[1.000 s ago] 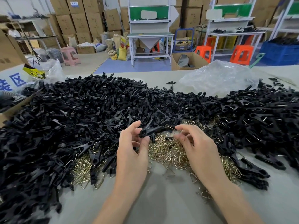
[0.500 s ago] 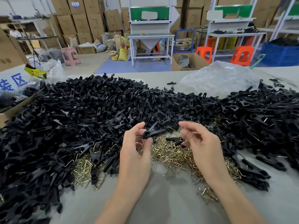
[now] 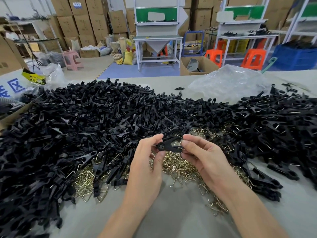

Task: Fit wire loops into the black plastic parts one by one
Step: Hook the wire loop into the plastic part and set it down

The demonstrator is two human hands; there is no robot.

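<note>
— Hands busy?
— Yes, left hand and right hand pinch opposite ends of one black plastic clip part, over the heap of brass-coloured wire loops.
— Loop seated?
— Possibly; too blurred.

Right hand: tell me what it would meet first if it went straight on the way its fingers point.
The right hand points left, at the black plastic part it pinches; just beyond comes the left hand, holding the part's other end. Depth is unclear, but nothing else seems between them.
</note>
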